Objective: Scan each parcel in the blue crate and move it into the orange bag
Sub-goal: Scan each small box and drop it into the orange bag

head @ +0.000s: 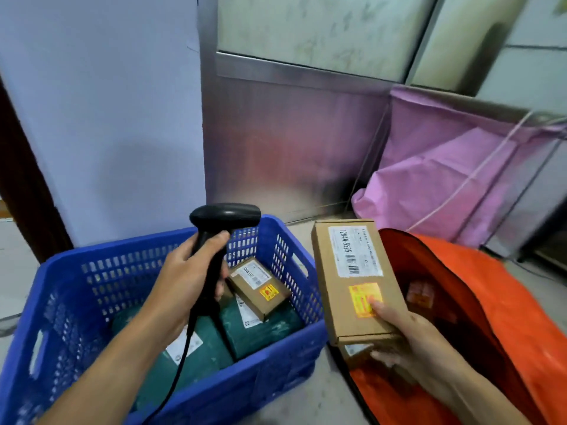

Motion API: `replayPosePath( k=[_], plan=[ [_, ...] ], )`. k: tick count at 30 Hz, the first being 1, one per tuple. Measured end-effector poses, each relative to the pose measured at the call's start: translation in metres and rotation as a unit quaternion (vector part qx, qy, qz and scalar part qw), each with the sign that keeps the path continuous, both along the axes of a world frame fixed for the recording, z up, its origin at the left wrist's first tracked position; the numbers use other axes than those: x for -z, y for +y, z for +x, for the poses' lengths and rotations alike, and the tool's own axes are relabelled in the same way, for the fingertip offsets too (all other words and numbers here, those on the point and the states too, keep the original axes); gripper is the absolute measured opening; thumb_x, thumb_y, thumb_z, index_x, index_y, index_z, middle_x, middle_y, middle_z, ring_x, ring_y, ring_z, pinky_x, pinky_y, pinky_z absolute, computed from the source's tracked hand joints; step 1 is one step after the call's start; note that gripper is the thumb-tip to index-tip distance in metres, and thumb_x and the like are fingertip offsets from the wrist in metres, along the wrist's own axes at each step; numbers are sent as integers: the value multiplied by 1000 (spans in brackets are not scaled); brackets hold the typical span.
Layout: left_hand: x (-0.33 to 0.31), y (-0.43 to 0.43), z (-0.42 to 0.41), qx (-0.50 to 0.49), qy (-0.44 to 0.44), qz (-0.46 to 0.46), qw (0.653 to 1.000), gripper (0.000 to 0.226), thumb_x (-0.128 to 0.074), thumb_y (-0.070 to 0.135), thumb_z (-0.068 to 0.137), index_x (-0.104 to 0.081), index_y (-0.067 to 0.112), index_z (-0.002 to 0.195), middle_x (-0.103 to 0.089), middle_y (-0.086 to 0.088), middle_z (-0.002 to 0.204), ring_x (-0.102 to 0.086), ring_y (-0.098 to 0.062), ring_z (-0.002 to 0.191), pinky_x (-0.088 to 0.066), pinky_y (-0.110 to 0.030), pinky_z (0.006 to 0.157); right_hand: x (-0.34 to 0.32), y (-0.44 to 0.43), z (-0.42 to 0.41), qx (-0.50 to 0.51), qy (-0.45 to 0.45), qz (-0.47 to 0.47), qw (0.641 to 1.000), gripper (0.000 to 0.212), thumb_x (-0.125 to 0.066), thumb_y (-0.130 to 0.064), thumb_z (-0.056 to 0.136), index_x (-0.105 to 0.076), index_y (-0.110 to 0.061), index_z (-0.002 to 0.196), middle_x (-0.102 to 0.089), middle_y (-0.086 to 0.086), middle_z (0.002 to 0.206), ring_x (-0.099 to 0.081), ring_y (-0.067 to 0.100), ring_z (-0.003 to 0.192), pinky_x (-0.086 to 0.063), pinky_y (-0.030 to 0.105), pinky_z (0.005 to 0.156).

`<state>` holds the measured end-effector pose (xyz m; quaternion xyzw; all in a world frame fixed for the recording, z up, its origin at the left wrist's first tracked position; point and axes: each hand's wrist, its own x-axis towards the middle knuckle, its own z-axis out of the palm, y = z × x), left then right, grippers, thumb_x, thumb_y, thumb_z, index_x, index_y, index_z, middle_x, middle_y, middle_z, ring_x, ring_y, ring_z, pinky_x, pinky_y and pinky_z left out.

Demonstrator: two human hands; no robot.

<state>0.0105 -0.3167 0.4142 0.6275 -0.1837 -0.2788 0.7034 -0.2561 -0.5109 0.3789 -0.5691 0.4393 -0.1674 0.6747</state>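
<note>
Two green parcels (260, 328) in the blue crate (92, 286) are partly hidden by the left forearm and the scanner cable (181, 366); their labels are too blurred to read. Crate's near-left corner is cut off by the frame edge. Inside of the orange bag (506, 317), just right of the crate, is dark; something reddish lies in it, cannot make it out. A strip of cardboard with a white label shows under the held parcel; cannot tell whether it is a second one.

Crate and bag stand on a pale floor (306, 394). Behind the crate: lavender wall (107, 118), brushed metal panel (276, 133). Further right of the crate, a slumped pink sack (445, 173).

Left hand (184, 277) over the crate's middle, fingers wrapped round the grip of a black scanner (225, 214). Small brown box (257, 286) lies tilted on the green parcels, towards the crate's far-right corner. Right hand (411, 342), just right of the crate, grips the near end of a long brown parcel (352, 280), thumb on its yellow sticker, label up; the parcel sits between crate rim and bag mouth
</note>
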Motion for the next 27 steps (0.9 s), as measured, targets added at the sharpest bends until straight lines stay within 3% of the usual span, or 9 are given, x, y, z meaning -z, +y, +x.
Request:
replayPosePath(
  k=[4,9,12,15,17,19,22,24,27],
  plan=[
    [15,-6,-36,44,-27,14,999,23,-68,34,96,-61,14,87,-59,-10,66,-47,-23,46,-36,-31,49,11,-9,-25,-18,39,-71,997,60,-82,-39,73,-64,-14,124,-80,8,103,-78,26,93,-63,36,72],
    [36,0,-74,142,-35,57,988,17,-72,17,92,-60,5,95,-57,-11,65,-50,-26,47,-45,-34,51,20,-11,-31,-8,37,-96,995,54,-84,-35,75,-66,-12,120,-79,9,101,-79,21,85,-63,32,65],
    [43,2,-78,131,-62,82,986,15,-71,14,78,-60,5,83,-53,-13,58,-47,-25,46,-43,-34,49,16,-17,-28,-8,36,-112,993,42,-80,-24,87,-63,-8,121,-77,14,104,-77,15,73,-60,25,56],
    [44,5,-72,99,-67,90,989,25,-66,18,67,-61,1,85,-50,-15,58,-43,-25,49,-39,-32,50,10,-24,-28,-5,38,-143,989,41,-79,-28,88,-64,-11,121,-78,7,103,-78,15,82,-63,29,63],
    [44,7,-67,97,-82,82,989,26,-67,16,70,-62,-2,89,-48,-14,59,-42,-24,51,-39,-33,51,8,-28,-28,-14,45,-168,985,42,-79,-34,86,-65,-15,120,-79,1,100,-78,15,86,-65,34,69],
    [42,8,-67,110,-104,87,985,3,-66,5,83,-68,5,86,-47,-13,58,-41,-24,52,-38,-31,51,9,-32,-28,-21,55,-188,980,42,-79,-36,86,-65,-17,120,-79,-1,99,-78,15,86,-66,35,70],
    [44,5,-67,123,-142,95,978,23,-61,-3,92,-70,12,78,-46,-11,55,-40,-23,49,-37,-31,50,12,-34,-24,-23,63,-204,977,41,-79,-37,87,-65,-16,120,-79,-2,94,-79,16,81,-66,35,68],
    [45,3,-70,120,-146,97,977,13,-65,3,94,-66,2,81,-45,-11,54,-39,-22,48,-38,-33,52,13,-34,-21,-28,70,-210,975,41,-79,-39,86,-66,-17,118,-80,-5,88,-79,17,78,-66,37,70],
    [48,0,-73,115,-142,106,977,30,-70,14,95,-57,-10,83,-44,-12,53,-39,-21,47,-38,-36,54,12,-34,-20,-38,79,-226,970,40,-80,-42,85,-67,-19,115,-80,-3,92,-79,18,78,-66,45,74]
  ],
)
